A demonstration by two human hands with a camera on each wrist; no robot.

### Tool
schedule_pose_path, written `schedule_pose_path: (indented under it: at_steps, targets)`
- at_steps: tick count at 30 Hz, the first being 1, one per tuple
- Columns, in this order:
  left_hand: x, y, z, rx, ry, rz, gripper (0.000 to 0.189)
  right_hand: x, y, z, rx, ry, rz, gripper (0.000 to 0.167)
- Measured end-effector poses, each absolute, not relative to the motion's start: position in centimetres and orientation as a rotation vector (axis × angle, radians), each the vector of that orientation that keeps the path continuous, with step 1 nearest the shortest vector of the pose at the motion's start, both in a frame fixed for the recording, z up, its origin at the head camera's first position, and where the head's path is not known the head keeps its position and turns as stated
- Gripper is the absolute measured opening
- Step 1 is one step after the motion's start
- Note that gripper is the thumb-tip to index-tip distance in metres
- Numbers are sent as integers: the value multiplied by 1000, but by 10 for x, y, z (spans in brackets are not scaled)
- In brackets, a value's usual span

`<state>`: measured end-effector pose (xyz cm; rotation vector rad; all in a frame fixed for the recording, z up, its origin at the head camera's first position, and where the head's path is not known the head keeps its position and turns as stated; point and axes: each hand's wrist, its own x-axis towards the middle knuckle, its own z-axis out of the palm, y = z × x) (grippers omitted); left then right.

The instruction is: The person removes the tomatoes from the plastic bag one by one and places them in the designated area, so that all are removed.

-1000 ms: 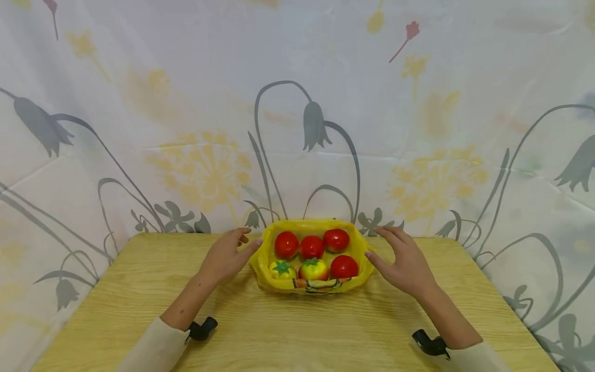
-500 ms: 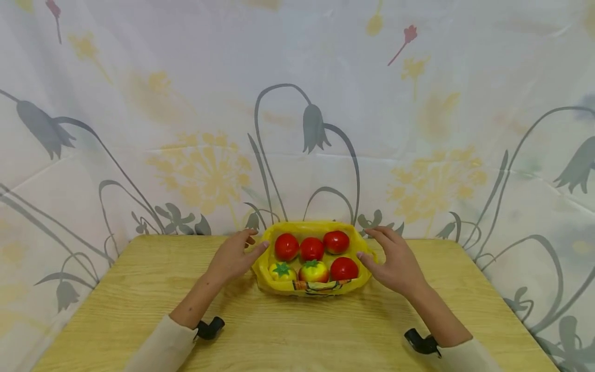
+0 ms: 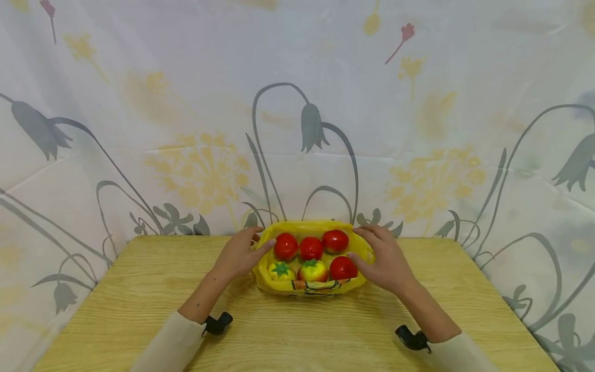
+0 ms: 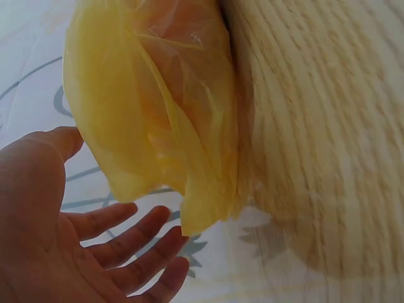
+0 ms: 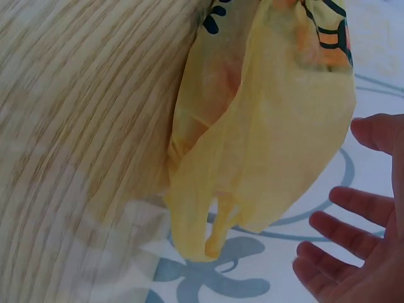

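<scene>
A yellow plastic bag (image 3: 307, 290) stands on the table with its mouth spread wide. Inside lie several shiny red tomatoes (image 3: 310, 248), along with two yellow, tomato-like fruits (image 3: 313, 270) topped by green star-shaped leaves. At the bag's left end is my left hand (image 3: 239, 254), thumb over the rim and fingers loosely spread outside; the left wrist view has the thumb tip at the bag's edge. My right hand (image 3: 383, 258) is at the opposite end, its thumb over the rim. In the right wrist view its relaxed fingers (image 5: 350, 233) are apart from the plastic.
The wooden table (image 3: 297, 336) carries the bag near its back edge. Right behind that edge hangs a white cloth (image 3: 297, 170) printed with grey and yellow flowers. Black wrist cameras (image 3: 218, 324) sit at both sleeves.
Both hands have moved inward, toward each other, and their thumbs have come over the bag's rim. The bag and the fruit in it have stayed in place.
</scene>
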<state>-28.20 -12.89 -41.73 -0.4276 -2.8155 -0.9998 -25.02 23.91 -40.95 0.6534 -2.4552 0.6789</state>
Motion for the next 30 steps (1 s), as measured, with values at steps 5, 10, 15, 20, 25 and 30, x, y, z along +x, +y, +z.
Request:
schedule_pose_path:
  at_steps: [5, 10, 15, 20, 25, 30]
  targets:
    - [-285, -125, -416, -425, -2840, -968, 68, -251, 230, -408, 679, -2458, 687, 53]
    - [-288, -121, -415, -421, -2836, -941, 61, -254, 222, -406, 709, -2464, 668, 50]
    - [-290, -116, -415, -403, -2824, -970, 59, -256, 215, -404, 757, -2471, 646, 48]
    - [-292, -114, -417, -379, -2819, -986, 58, -258, 210, -404, 784, -2516, 641, 49]
    - [-294, -114, -420, -374, -2814, -981, 57, -257, 206, -403, 777, -2623, 631, 46]
    - [-295, -114, -421, -374, -2809, -988, 54, -255, 206, -403, 785, -2719, 643, 40]
